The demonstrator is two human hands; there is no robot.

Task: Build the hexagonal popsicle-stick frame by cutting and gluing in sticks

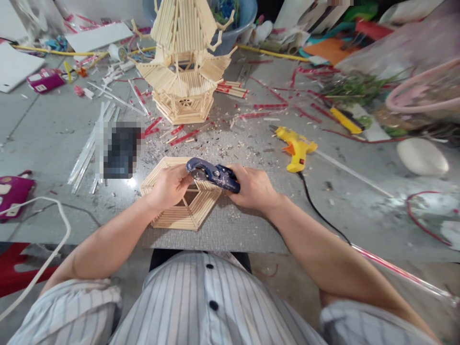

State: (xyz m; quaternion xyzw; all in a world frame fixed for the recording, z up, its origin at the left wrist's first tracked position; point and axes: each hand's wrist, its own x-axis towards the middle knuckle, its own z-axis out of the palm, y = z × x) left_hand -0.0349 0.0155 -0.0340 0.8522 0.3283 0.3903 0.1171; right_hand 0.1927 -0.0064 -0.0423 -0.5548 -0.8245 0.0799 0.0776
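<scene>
My right hand (253,186) is wrapped round the handles of a dark blue hand cutter (212,173), its curved head pointing left. The fingers of my left hand (171,184) are pinched together at the cutter's head; what they hold, if anything, is hidden. Below both hands, a flat hexagonal frame of wooden sticks (179,221) lies near the table's front edge, with spokes crossing its open middle. Farther back stands a tiered pagoda model made of the same pale sticks (185,84).
A yellow glue gun (297,147) with a black cord lies to the right. Clear glue sticks (88,148) and a blurred dark object (122,149) are on the left. Red wrapper strips and stick scraps litter the grey table (251,235). A yellow utility knife (345,120) rests farther right.
</scene>
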